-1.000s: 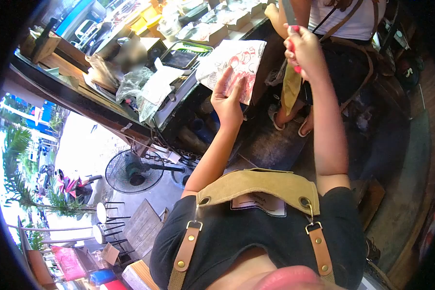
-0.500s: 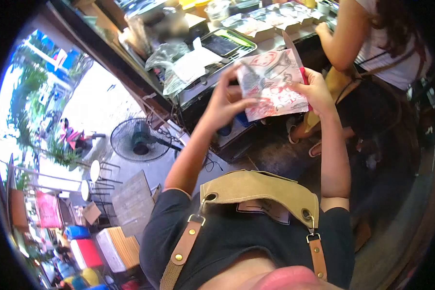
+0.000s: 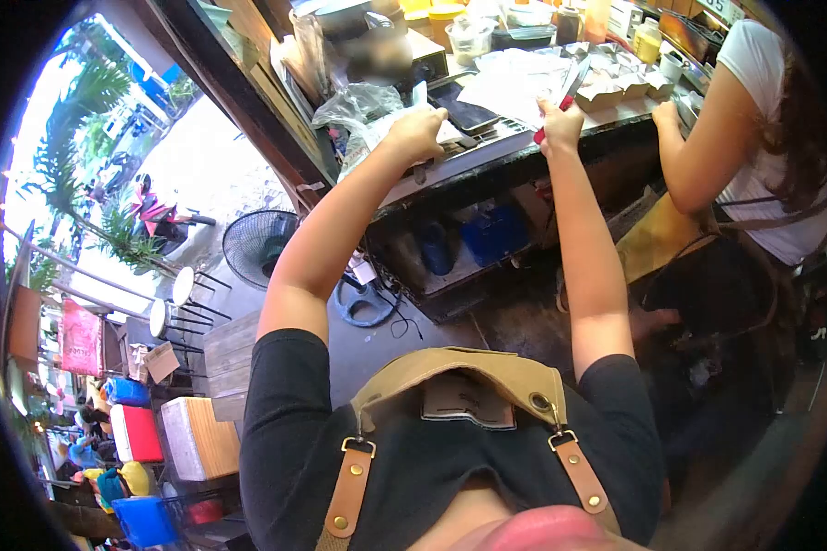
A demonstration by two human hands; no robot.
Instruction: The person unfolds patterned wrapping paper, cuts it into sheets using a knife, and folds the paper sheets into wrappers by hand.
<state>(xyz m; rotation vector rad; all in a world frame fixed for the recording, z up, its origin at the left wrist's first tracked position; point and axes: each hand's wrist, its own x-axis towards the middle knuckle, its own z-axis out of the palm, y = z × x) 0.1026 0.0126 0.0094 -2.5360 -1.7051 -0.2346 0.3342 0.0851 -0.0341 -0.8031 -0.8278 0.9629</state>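
My right hand is closed round a red-handled knife, its blade pointing up and away over the counter. My left hand is at the counter's near edge with its fingers curled. What they grip, if anything, is hidden. Close to it lie white paper, a clear plastic bag and a dark-screened tablet. A large pale sheet lies between the tablet and the knife.
Small cardboard trays stand on the counter, with tubs and bottles behind. At right stands another person, a hand on the counter edge. A fan stands left, near a wooden table.
The red-printed paper has left my hands. Both arms have stretched forward to the counter, the left hand now near the tablet. The knife in my right hand is now in plain sight.
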